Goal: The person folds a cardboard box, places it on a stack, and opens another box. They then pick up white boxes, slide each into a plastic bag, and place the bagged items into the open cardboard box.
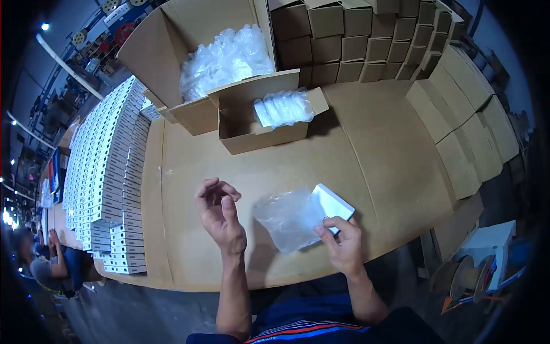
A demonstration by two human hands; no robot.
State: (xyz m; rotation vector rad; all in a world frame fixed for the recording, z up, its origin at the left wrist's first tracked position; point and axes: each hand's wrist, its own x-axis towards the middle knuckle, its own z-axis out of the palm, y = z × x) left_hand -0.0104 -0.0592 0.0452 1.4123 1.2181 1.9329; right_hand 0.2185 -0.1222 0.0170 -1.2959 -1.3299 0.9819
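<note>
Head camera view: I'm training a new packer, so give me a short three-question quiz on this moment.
1. True or false: the right hand holds a small white box together with a clear plastic bag.
2. Which is the left hand doing? A) gripping the bag B) raised with fingers curled, holding nothing C) resting in the large carton
3. What fills the small open carton at the back of the cardboard-covered table?

Key
1. True.
2. B.
3. Clear plastic bags, bundled.
</note>
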